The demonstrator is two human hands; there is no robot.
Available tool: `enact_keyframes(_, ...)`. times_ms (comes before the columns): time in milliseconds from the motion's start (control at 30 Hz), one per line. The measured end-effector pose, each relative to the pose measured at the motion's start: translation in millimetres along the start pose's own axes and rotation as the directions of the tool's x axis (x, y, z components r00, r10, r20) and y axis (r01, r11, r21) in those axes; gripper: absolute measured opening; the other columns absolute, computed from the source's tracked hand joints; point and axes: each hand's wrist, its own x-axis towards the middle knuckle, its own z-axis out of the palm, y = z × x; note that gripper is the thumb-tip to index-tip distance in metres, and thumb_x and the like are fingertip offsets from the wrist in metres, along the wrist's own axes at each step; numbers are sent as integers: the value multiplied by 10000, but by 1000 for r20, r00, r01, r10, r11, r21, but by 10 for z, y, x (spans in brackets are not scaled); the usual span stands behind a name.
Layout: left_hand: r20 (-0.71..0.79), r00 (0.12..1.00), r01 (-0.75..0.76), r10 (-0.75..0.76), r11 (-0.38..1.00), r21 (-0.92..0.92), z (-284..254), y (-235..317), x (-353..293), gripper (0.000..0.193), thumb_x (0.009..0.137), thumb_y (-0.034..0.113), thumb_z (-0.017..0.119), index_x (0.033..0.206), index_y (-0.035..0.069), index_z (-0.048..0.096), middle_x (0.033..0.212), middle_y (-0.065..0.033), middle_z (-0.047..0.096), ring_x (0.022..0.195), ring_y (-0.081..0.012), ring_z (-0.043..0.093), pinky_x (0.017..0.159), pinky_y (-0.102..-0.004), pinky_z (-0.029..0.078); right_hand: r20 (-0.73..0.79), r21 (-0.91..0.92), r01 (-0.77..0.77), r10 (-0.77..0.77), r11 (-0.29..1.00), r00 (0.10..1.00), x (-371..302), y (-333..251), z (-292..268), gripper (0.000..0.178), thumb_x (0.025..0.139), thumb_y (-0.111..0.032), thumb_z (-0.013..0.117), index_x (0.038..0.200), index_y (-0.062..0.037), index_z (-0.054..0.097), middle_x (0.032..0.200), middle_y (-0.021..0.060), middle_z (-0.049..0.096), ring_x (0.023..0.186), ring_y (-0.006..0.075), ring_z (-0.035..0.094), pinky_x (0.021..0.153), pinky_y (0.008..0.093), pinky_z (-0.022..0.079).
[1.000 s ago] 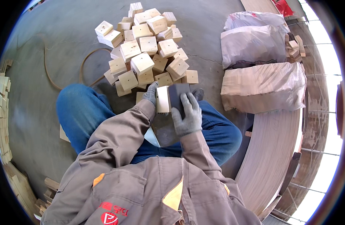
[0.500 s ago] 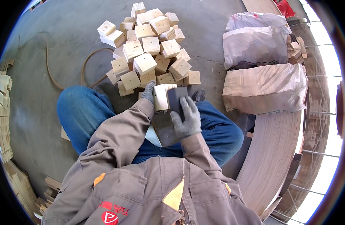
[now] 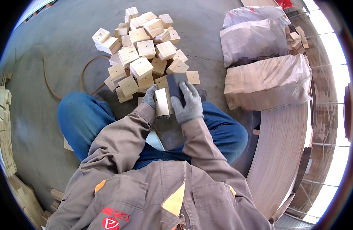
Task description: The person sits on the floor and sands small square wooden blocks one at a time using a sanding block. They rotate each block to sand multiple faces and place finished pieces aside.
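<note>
Between my legs, my left hand, in a grey glove, grips a pale wooden block from its left side. The thumb and fingers are partly hidden behind the block. My right hand, gloved too, is closed on a dark grey sanding block. That sanding block lies along the wooden block's right far side and reaches past it; whether the two touch is hard to tell. Just beyond my hands, a heap of similar wooden blocks rests on the floor, many with a small hole in one face.
Wrapped bundles in whitish plastic stand at the right, beside a long stack of wooden sheets. A brown hose curls over the concrete floor. Stacked wood pieces line the left edge.
My right hand and the sanding block have moved away from me along the wooden block. The wooden block is tilted a little differently. The view has shifted slightly.
</note>
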Motion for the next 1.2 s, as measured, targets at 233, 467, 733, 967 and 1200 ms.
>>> enact_keyframes(233, 56, 996, -63, 72, 986, -152, -23, 45, 25, 540, 890, 499, 729, 1207, 69, 653, 1036, -140, 752, 827, -334, 739, 740, -558, 621, -92, 57, -190, 195, 980, 977, 220, 469, -17, 592, 886, -280, 756, 1383, -4, 590, 1400, 239, 578, 1312, 376, 549, 1130, 407, 425)
enact_keyframes(467, 17, 998, 56, -55, 997, -60, 35, 130, -172, 587, 913, 594, 652, 1190, 77, 670, 1076, -141, 749, 901, -320, 740, 797, -537, 624, -70, 72, -10, 15, 997, 997, -532, 212, -248, 620, 861, -267, 763, 1404, -32, 576, 1413, 266, 551, 1273, 455, 539, 1103, 489, 425)
enact_keyframes(733, 148, 987, 79, -60, 989, -126, 51, 13, 3, 548, 940, 574, 617, 1167, 81, 694, 1046, -127, 755, 831, -309, 734, 775, -479, 635, -1, 11, 129, -129, 992, 992, -449, 8, -176, 603, 835, -293, 741, 1392, -113, 593, 1440, 226, 529, 1218, 444, 559, 1039, 529, 447)
enact_keyframes(967, 116, 991, 64, -68, 997, 38, 41, -80, -74, 528, 913, 539, 694, 1149, 67, 696, 1031, -132, 756, 835, -317, 732, 775, -499, 620, -104, 210, -125, 149, 970, 983, 284, 462, -13, 576, 875, -307, 766, 1361, -36, 616, 1371, 232, 593, 1233, 403, 594, 1078, 423, 466)
enact_keyframes(1200, 299, 952, 81, -68, 996, -31, -53, 19, 114, 622, 904, 537, 723, 1223, 6, 667, 1100, -162, 749, 929, -301, 731, 873, -452, 608, 235, 749, -447, 435, 488, 869, -14, 1080, 178, 487, 992, -125, 670, 1431, 31, 531, 1326, 125, 646, 1122, 222, 667, 978, 312, 533)
